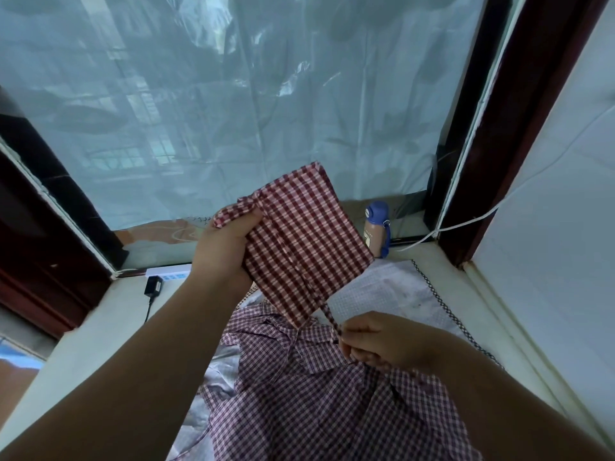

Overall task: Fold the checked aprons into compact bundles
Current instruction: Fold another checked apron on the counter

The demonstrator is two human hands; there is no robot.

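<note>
Two grips matter: my left hand clasps the folded apron, my right hand pinches its tie, which I'd wind tautly around.

Dark red-and-white checked apron, purple-and-white checked apron, blue-capped bottle

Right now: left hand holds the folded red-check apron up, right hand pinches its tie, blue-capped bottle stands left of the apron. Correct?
One error: the blue-capped bottle stands right of the folded red-check apron, not left, as the head view shows. The rest holds: the left hand holds the apron up and the right hand pinches its tie.
</note>
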